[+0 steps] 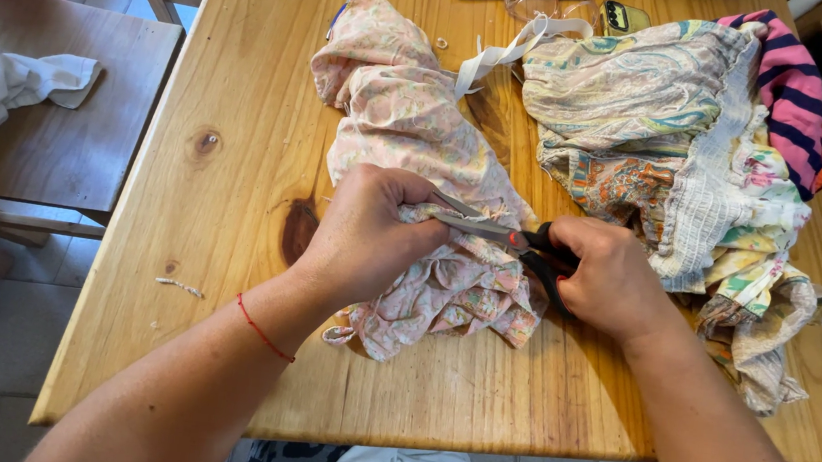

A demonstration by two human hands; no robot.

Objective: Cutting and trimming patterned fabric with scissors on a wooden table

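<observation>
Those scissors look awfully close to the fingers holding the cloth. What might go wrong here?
1. The left hand pinches the pink floral fabric right at the blades of the black-handled scissors held by the right hand; a fingertip could get nicked.
2. The fabric is bunched in folds, so the blades may cut through a hidden layer underneath.
3. The pile of patterned clothes lies close by and could catch on the scissors.

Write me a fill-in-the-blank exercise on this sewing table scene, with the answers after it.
1. The right hand holds black-handled ____.
2. The left hand grips the pale ____ fabric.
3. A thin ____ string circles the left wrist.
4. The table is made of ____.

Answers: scissors; floral; red; wood
</observation>
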